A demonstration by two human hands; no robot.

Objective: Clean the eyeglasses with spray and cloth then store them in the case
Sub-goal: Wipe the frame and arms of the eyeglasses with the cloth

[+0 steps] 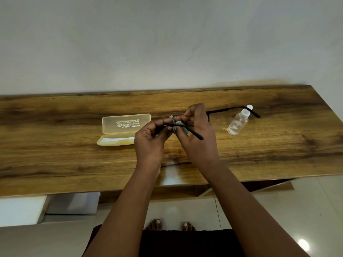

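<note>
Black-framed eyeglasses [196,135] are held above the wooden table, temples unfolded; one temple points toward me, the other [228,109] reaches right behind the bottle. My left hand [150,141] pinches the frame near its left end. My right hand [198,130] pinches a small grey-blue cloth [179,125] against a lens. The lenses are mostly hidden by my fingers. A yellowish translucent case [124,129] lies open on the table to the left of my hands. A small clear spray bottle [239,120] with a white cap lies on its side to the right.
The wooden table [74,164] runs across the view against a pale wall [167,43]. Its front edge is close to me, its right end near the bottle. Below are a white drawer unit [22,210], tiled floor and my feet [170,225].
</note>
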